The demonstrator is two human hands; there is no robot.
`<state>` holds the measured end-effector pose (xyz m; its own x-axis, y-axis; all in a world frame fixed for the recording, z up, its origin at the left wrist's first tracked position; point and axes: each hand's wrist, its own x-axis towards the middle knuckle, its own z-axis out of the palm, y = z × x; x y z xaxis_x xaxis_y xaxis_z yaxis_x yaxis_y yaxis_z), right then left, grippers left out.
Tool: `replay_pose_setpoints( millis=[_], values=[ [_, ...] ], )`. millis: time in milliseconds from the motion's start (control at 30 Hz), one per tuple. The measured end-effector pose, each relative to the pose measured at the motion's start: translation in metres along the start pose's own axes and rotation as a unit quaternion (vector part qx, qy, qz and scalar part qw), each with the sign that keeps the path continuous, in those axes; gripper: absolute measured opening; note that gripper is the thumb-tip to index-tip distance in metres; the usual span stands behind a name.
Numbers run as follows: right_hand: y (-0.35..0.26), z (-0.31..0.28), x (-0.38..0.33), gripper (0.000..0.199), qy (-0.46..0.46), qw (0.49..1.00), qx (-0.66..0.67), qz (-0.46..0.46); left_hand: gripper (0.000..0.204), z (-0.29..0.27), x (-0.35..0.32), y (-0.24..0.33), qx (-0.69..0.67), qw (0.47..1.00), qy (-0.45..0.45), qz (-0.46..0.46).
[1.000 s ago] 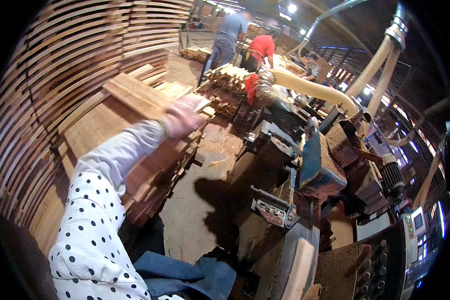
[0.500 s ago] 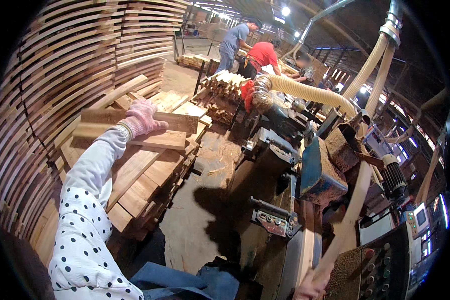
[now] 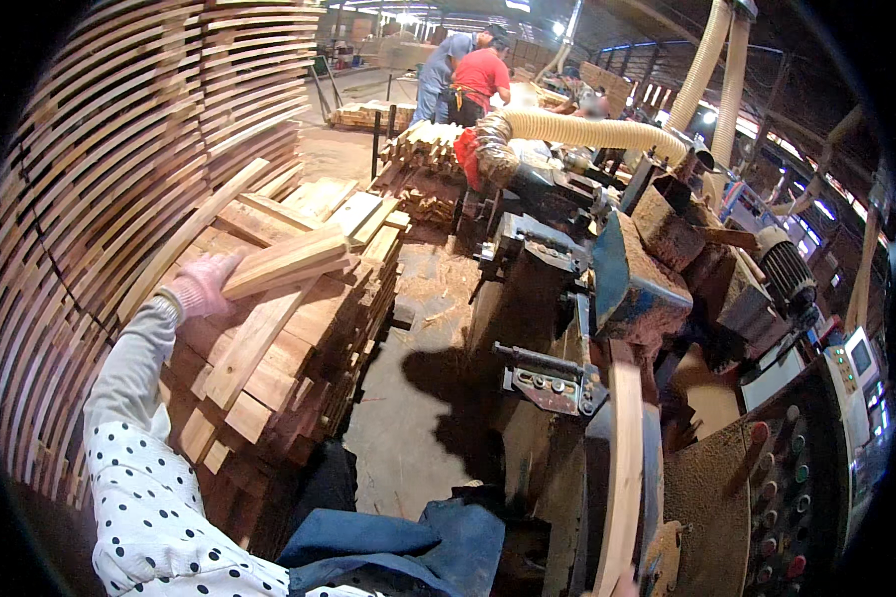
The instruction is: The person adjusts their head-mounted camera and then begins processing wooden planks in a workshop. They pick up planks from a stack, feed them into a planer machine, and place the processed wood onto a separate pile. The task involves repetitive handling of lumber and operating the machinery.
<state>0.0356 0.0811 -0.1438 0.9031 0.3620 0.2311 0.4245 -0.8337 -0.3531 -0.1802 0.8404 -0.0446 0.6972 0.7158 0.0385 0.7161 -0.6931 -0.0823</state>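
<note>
My left hand (image 3: pixel 205 285), in a pale pink knit glove, is closed on the left end of a few short wooden boards (image 3: pixel 287 261). These lie at a slant on a stack of planks (image 3: pixel 279 370) to my left. At the lower edge, just the fingers of my right hand (image 3: pixel 624 585) show, at the near end of a long wooden strip (image 3: pixel 622 458). The strip lies lengthwise on the bed of a woodworking machine, its far end by a blue, sawdust-covered housing (image 3: pixel 627 279). Most of my right hand is cut off by the picture's edge.
A tall wall of stacked slats (image 3: pixel 110 219) rises at the left. A metal bracket (image 3: pixel 548 386) juts out beside the machine bed. At right stands a control panel (image 3: pixel 791 497) with coloured buttons. A ribbed hose (image 3: pixel 597 127) crosses ahead; people (image 3: pixel 478 80) work beyond it.
My left hand has moved left and nearer, and the boards under it have turned. The long strip in my right hand has swung left from a slant into line with the machine bed.
</note>
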Motion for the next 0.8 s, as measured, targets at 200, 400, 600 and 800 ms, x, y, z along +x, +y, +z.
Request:
replay_pose_setpoints(
  millis=[200,400,600,800],
  values=[
    [-0.007,-0.042,-0.032,0.032,0.01,0.975,-0.167,-0.147,0.105,0.032,0.01,-0.026,-0.09,0.995,0.019,-0.047],
    [0.019,0.006,0.095,0.042,-0.039,0.956,-0.217,-0.195,0.099,-0.021,-0.015,-0.006,-0.11,0.985,0.128,-0.031],
    [-0.014,0.091,0.237,0.019,0.064,0.975,-0.143,-0.158,0.097,-0.1,-0.069,0.062,-0.254,0.958,0.122,-0.047],
    [-0.068,0.123,0.274,0.049,0.033,0.973,0.103,-0.205,0.075,-0.045,-0.044,0.18,-0.704,0.705,-0.027,0.084]
  ],
)
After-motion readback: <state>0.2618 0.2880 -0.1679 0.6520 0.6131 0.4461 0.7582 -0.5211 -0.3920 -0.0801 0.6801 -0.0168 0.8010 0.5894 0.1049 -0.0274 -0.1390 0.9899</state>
